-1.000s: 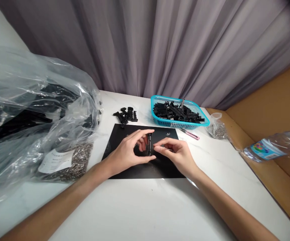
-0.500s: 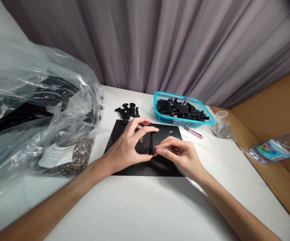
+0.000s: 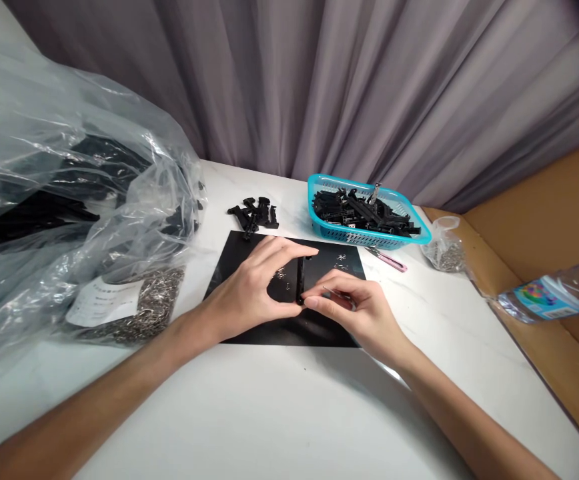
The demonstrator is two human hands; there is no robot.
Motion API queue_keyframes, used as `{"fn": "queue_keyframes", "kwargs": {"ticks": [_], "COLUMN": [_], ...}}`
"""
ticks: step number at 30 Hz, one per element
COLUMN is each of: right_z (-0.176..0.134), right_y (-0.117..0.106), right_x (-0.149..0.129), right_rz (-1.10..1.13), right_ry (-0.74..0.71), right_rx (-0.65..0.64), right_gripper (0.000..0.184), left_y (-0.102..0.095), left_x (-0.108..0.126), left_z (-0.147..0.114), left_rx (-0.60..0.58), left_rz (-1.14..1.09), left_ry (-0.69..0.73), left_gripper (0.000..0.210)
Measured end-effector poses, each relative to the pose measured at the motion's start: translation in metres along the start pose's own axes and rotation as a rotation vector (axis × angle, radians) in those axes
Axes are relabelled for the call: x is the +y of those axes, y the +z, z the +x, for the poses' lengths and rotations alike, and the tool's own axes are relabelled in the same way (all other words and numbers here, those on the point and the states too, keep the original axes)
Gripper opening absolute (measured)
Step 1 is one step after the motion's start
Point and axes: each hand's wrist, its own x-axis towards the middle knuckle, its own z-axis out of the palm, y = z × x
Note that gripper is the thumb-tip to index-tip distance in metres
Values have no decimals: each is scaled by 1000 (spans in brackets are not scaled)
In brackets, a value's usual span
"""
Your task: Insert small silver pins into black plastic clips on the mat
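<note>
R hand (image 3: 353, 304) nearer blk part (image 3: 300, 279); bag label (image 3: 103, 302) apparently too blurry.

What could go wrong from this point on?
The left hand seems to hold the black part only by its ends, so it might slip or twist with the right hand at its lower end. Small metal pieces lie loose on the black mat near both hands; a knuckle could scatter them.

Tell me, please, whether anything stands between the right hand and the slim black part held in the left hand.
Nothing visible does: the left hand holds the slim black part by its ends, and the right hand is at its lower end.
</note>
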Motion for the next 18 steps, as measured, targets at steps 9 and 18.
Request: {"fn": "queue_keyframes", "kwargs": {"ticks": [9, 18], "right_z": [0, 2], "right_y": [-11, -18], "right_x": [-3, -8], "right_rz": [-164, -220], "right_ry": [-103, -101], "right_rx": [-131, -203], "right_gripper": [17, 15], "left_y": [1, 7], "left_x": [0, 1], "left_z": [-2, -2], "left_rx": [-24, -11], "left_rz": [-21, -27], "left_ry": [-47, -34], "left_gripper": [62, 60]}}
